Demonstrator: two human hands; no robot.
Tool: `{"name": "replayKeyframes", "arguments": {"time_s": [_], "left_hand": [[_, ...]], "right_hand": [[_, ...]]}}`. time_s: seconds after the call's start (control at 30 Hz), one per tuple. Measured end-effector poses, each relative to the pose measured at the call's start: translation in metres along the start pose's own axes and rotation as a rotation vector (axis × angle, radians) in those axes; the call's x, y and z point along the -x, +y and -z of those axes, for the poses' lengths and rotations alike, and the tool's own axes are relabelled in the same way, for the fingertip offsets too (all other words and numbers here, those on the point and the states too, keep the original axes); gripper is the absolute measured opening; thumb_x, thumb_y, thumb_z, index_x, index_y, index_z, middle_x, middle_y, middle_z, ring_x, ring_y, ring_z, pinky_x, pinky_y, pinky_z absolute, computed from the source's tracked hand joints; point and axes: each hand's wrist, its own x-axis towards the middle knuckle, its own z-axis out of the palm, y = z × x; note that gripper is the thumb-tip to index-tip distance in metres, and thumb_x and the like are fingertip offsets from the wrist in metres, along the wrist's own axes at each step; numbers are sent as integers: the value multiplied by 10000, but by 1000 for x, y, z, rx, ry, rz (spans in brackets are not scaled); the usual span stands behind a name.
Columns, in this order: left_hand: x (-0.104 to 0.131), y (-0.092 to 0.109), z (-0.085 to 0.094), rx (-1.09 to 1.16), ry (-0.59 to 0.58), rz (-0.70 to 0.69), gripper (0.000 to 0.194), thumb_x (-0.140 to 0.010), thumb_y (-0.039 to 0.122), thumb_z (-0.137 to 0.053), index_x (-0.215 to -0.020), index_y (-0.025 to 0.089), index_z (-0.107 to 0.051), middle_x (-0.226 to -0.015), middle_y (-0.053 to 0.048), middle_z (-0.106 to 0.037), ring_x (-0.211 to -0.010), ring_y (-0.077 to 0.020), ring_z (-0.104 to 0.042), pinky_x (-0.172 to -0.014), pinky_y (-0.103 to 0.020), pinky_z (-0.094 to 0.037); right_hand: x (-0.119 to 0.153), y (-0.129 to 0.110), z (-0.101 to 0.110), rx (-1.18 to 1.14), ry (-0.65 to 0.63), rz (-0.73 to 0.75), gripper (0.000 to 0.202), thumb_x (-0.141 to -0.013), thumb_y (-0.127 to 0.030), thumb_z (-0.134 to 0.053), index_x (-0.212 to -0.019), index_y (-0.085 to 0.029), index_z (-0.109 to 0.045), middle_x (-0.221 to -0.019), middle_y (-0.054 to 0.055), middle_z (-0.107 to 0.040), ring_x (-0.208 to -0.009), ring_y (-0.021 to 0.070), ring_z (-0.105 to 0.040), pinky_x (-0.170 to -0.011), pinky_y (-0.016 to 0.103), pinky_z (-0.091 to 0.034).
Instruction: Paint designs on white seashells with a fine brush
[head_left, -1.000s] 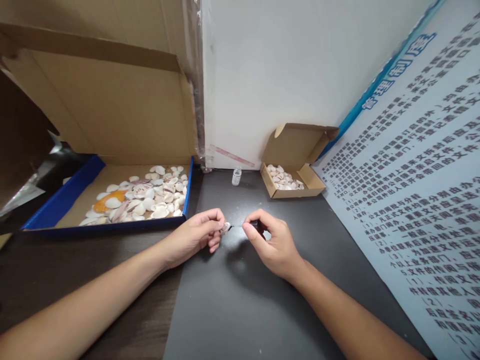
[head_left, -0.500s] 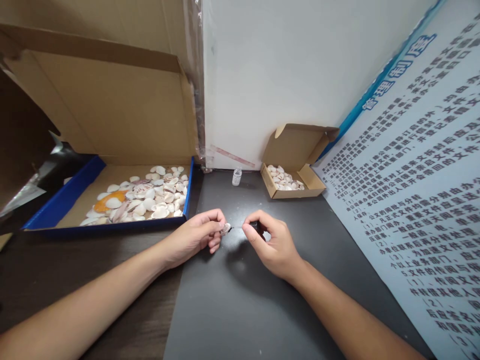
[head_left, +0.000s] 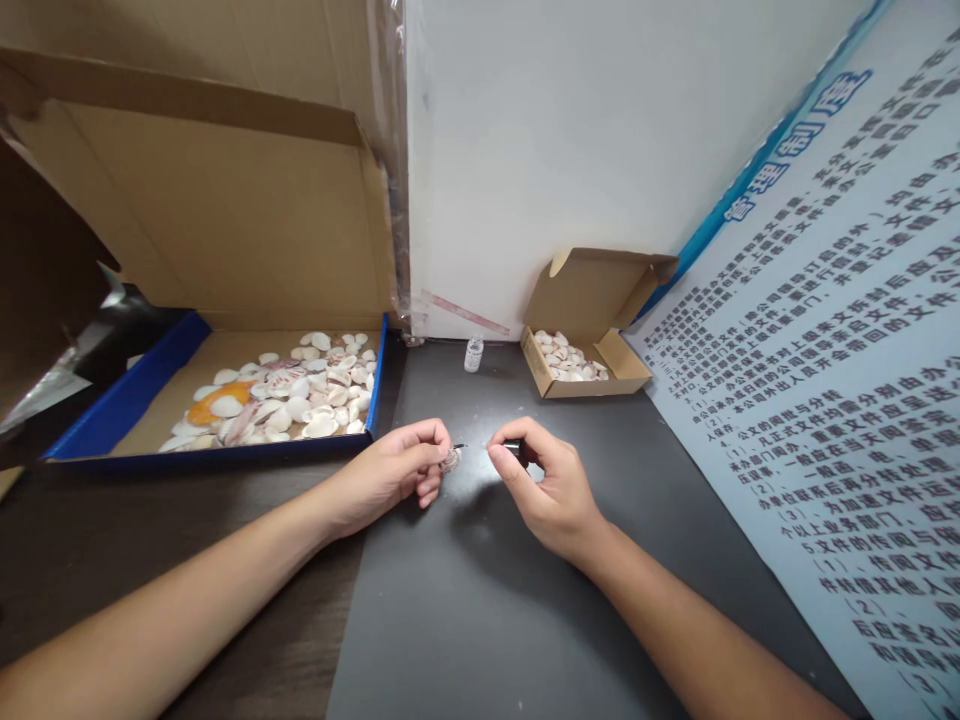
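Observation:
Between its thumb and fingers, my left hand (head_left: pixel 409 462) pinches a small patterned shell (head_left: pixel 450 461) over the grey mat. My right hand (head_left: pixel 544 480) is closed on a black cap (head_left: pixel 516 449), to the right of the shell. A thin brush with a dark tip (head_left: pixel 460 446) reaches left from the cap to the upper edge of the shell; whether it touches cannot be told. Behind the hands stands a small clear glass bottle (head_left: pixel 473 354) with a printed label.
An open blue-edged box (head_left: pixel 135 395) with several shells and an orange piece lies at the left. A small open cardboard box (head_left: pixel 626 365) with several shells stands at the back right. A white wall (head_left: pixel 585 120) and a printed poster (head_left: pixel 825 400) bound the mat.
The brush tip and the black cap have risen slightly, and the shell shows more of its face. Both hands have stayed almost in place.

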Motion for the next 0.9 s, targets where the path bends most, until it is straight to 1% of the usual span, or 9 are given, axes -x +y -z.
{"name": "replayKeyframes", "arguments": {"time_s": [0.2,0.37,0.53,0.73,0.9], "left_hand": [[0,0,-1,1,7,2,226,-815,309,-662,-759,184,-482,-592,58,-433,-519,-76,-384,-507,-209,-380],[1,2,-2,2,13,0,230,-818,320,-663,-761,183,-487,-597,55,-445,-519,-78,-387,-506,-212,-374],[1,3,-3,4,18,4,226,-810,310,-669,-760,182,-490,-600,53,-448,-520,-79,-389,-508,-213,-374],[1,1,-2,14,6,4,216,-824,305,-656,-763,181,-490,-599,53,-447,-520,-77,-390,-510,-210,-378],[0,2,-2,7,10,0,205,-826,295,-652,-768,179,-493,-607,52,-455,-521,-76,-390,-507,-209,-379]], "right_hand": [[1,0,0,18,-43,-36,148,-910,-272,-553,-788,-190,-568,-624,-31,-500,-539,97,-433,-501,207,-359],[1,-1,0,-5,-45,-9,142,-911,-287,-551,-810,-193,-584,-642,-22,-530,-546,101,-447,-510,210,-377],[0,0,-1,15,-47,-24,145,-917,-311,-553,-842,-198,-603,-663,-11,-555,-555,108,-459,-520,216,-389],[0,1,0,33,-56,-66,156,-918,-304,-548,-817,-193,-587,-642,-19,-530,-548,106,-451,-510,214,-372],[1,-1,0,14,-81,-40,153,-907,-299,-557,-799,-194,-584,-636,-21,-527,-544,105,-450,-512,214,-375]]}}
